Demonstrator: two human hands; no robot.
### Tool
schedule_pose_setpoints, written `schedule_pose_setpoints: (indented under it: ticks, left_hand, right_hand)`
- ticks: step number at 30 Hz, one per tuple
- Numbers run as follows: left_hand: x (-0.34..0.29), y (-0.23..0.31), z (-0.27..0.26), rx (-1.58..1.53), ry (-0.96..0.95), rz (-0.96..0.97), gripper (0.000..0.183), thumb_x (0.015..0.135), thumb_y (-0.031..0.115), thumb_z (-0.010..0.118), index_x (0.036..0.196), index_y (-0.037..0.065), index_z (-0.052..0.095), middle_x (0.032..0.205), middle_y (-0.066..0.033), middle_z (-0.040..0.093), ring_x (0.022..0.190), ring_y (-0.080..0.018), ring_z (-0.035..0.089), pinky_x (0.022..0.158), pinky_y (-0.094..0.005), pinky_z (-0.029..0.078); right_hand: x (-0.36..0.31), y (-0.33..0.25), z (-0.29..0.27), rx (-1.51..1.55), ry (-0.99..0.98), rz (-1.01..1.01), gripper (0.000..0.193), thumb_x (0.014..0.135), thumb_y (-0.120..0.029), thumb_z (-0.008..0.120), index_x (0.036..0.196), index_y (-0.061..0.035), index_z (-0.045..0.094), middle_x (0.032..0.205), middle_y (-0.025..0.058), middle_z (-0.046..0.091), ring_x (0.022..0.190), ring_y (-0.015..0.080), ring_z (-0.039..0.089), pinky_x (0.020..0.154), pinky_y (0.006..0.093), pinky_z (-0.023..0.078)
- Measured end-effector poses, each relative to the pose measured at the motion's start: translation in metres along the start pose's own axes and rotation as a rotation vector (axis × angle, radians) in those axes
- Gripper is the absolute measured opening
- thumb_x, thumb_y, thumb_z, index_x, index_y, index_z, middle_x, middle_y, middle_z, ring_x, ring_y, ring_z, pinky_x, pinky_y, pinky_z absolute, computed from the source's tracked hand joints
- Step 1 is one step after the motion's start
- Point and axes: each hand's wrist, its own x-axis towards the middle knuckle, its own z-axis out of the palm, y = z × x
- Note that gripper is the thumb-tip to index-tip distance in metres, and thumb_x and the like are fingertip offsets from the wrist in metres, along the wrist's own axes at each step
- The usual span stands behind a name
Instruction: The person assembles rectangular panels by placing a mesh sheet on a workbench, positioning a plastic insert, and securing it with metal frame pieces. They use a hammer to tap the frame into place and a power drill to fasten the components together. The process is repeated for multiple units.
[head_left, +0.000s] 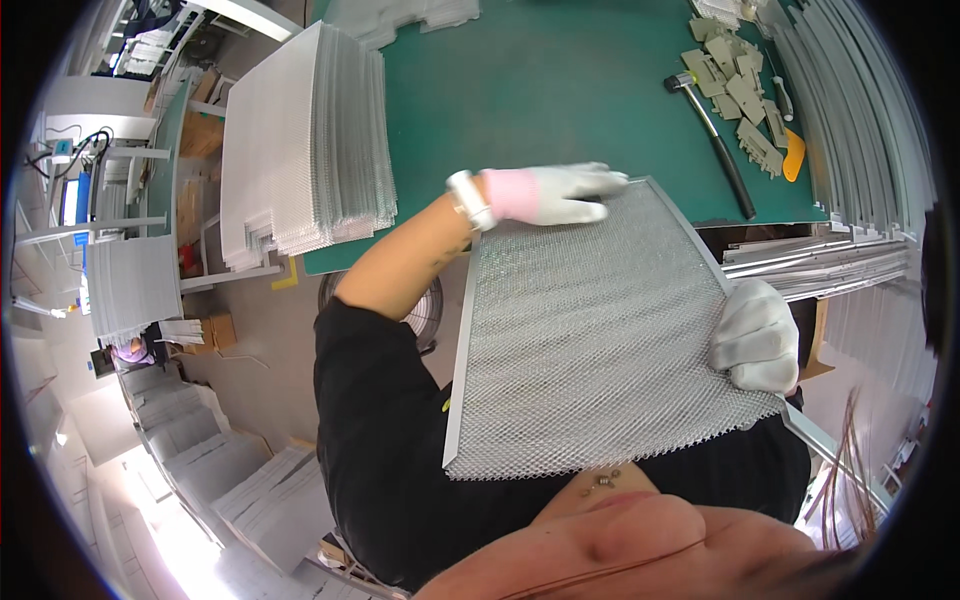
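Observation:
A silvery metal mesh panel (590, 330) leans from the green table's near edge toward my body. Metal frame strips line its left, far and right sides; the edge nearest me is bare, jagged mesh. My left hand (575, 195), in a white glove with a pink cuff, lies across the panel's far end with fingers stretched. On the right side, my gloved right hand (755, 337) is closed around the panel's edge and its frame strip (835, 450). That strip runs on past the panel's near corner. The right fingertips are partly hidden.
A tall stack of mesh sheets (310, 140) stands on the green table (500, 90) at left. Farther right lie a black-handled hammer (715, 140), several beige corner pieces (740, 85), a screwdriver (782, 98) and a yellow-orange tool (793, 156). Metal strips (840, 255) are stacked at right.

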Motion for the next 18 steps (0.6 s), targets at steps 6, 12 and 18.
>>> schedule_pose_setpoints:
  ticks: [6,12,18]
  left_hand:
    - [0.029,-0.012,0.014,-0.033,-0.006,-0.019,0.06,0.106,0.037,0.045,0.153,0.0,0.042,0.157,-0.0215,0.045,0.148,-0.0354,0.039,0.124,-0.0422,0.031]
    - [-0.005,0.009,-0.002,0.061,0.143,-0.212,0.045,0.102,0.031,0.049,0.132,0.003,0.065,0.12,-0.0183,0.071,0.116,-0.0354,0.066,0.105,-0.0426,0.049]
    - [-0.081,0.108,-0.061,-0.513,0.278,0.947,0.043,0.097,0.028,0.065,0.126,-0.005,0.065,0.124,-0.0241,0.066,0.111,-0.0384,0.067,0.093,-0.049,0.055]
  right_hand:
    - [-0.001,-0.011,-0.004,-0.05,-0.072,0.11,0.027,0.048,-0.016,0.064,0.05,-0.0081,0.038,0.066,0.005,0.062,0.04,0.0124,0.047,0.035,0.029,0.028]
    - [0.026,0.0,-0.018,-0.036,-0.199,0.019,0.028,0.065,-0.015,0.068,0.052,-0.0079,0.044,0.07,0.0061,0.064,0.045,0.0158,0.052,0.037,0.0288,0.033]
    - [0.054,0.028,-0.029,-0.337,0.159,0.036,0.046,0.1,-0.021,0.056,0.058,-0.0064,0.048,0.064,0.0079,0.058,0.056,0.0201,0.056,0.054,0.0336,0.045]
